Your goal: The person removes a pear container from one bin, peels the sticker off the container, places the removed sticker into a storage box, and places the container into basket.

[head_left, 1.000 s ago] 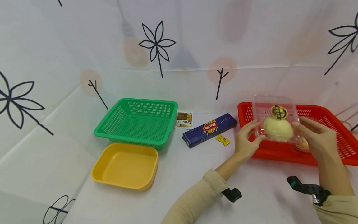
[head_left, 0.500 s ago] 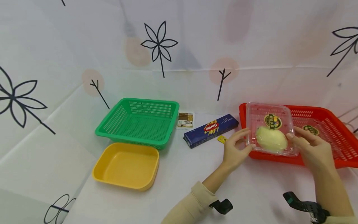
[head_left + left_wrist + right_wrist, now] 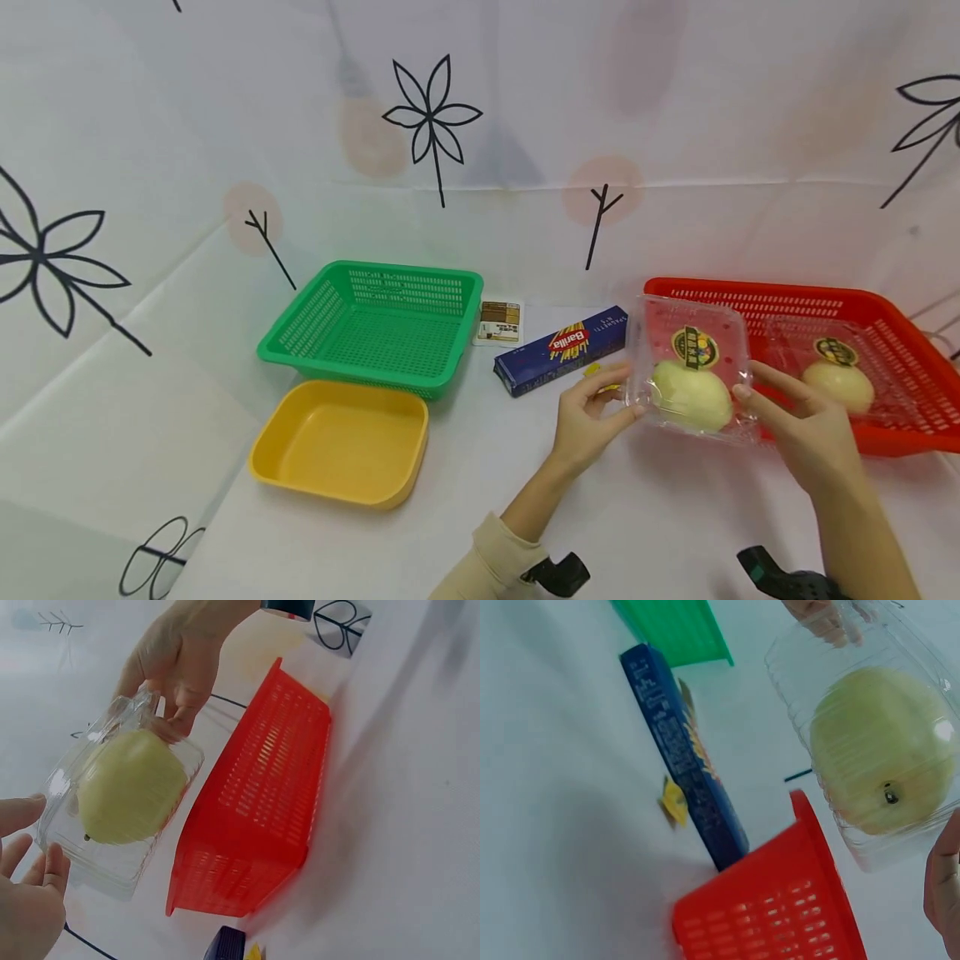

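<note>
My left hand (image 3: 588,421) pinches the left edge of a clear plastic fruit box (image 3: 723,333). On the opposite edge, the right hand (image 3: 806,425) grips the same box with thumb and fingers. Inside lies one pale green fruit (image 3: 690,396) with a dark stem spot, which also shows in the left wrist view as a fruit (image 3: 131,787) behind clear plastic. A round dark and yellow label (image 3: 695,347) is on the box. The box is held tilted above the table, in front of the left part of the red basket (image 3: 787,290).
In the red basket lies a second clear box with a pale fruit (image 3: 840,387). Left of it are a blue spaghetti box (image 3: 558,350), a small yellow packet (image 3: 675,801) and a brown and white card packet (image 3: 500,321). Further left stand a green basket (image 3: 390,333) and a yellow tub (image 3: 341,442).
Both hands have carried the fruit box left and toward me, from above the red basket to its front left. The second box in the basket has come into view.
</note>
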Demonstrator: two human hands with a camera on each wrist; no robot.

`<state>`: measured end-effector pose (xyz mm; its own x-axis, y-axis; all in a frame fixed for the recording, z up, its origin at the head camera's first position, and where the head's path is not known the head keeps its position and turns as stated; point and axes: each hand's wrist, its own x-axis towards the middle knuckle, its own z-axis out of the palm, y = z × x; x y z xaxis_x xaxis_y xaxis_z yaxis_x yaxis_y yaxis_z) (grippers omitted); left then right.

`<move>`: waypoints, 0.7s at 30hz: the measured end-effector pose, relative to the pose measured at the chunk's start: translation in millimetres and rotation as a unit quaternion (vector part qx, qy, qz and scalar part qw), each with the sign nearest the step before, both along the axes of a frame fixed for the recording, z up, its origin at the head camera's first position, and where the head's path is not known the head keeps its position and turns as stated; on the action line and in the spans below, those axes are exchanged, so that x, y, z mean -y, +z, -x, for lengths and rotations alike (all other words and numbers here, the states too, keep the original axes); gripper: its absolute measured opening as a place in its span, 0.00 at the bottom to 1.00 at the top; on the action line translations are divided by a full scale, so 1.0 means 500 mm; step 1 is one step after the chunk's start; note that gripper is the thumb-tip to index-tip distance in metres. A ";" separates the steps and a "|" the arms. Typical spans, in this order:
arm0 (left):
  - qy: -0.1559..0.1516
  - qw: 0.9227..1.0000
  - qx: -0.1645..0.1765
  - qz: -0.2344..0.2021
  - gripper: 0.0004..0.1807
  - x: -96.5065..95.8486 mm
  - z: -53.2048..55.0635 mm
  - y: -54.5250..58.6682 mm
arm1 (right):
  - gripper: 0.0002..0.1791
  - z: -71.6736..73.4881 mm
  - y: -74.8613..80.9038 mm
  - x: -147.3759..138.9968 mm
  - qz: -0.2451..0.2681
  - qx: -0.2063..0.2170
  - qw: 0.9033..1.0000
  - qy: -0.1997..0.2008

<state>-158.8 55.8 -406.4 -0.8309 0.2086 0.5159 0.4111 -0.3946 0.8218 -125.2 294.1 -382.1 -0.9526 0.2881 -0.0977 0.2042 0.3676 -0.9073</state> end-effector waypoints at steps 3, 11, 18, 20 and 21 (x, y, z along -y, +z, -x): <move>-0.003 1.000 0.010 -0.006 0.23 0.019 -0.007 -0.006 | 0.34 -0.004 -0.007 0.011 -0.005 -0.018 1.000 0.020; 0.003 0.999 0.028 -0.015 0.23 0.061 -0.030 -0.016 | 0.30 -0.016 -0.017 0.049 0.068 -0.048 0.995 0.049; 0.019 0.998 0.049 -0.018 0.26 0.107 -0.048 -0.028 | 0.26 -0.023 -0.026 0.099 0.131 -0.108 0.981 0.091; 0.024 0.998 0.051 -0.012 0.26 0.122 -0.053 -0.032 | 0.27 -0.026 -0.030 0.113 0.097 -0.112 0.984 0.096; 0.027 0.998 0.052 -0.009 0.27 0.129 -0.056 -0.034 | 0.27 -0.027 -0.033 0.119 0.094 -0.115 0.984 0.102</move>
<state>-131.1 -8.5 -423.4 -0.8897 0.1538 0.4298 0.3453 -0.3892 0.8540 -111.7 234.7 -398.7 -0.9919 0.0863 0.0934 -0.0746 0.2003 -0.9769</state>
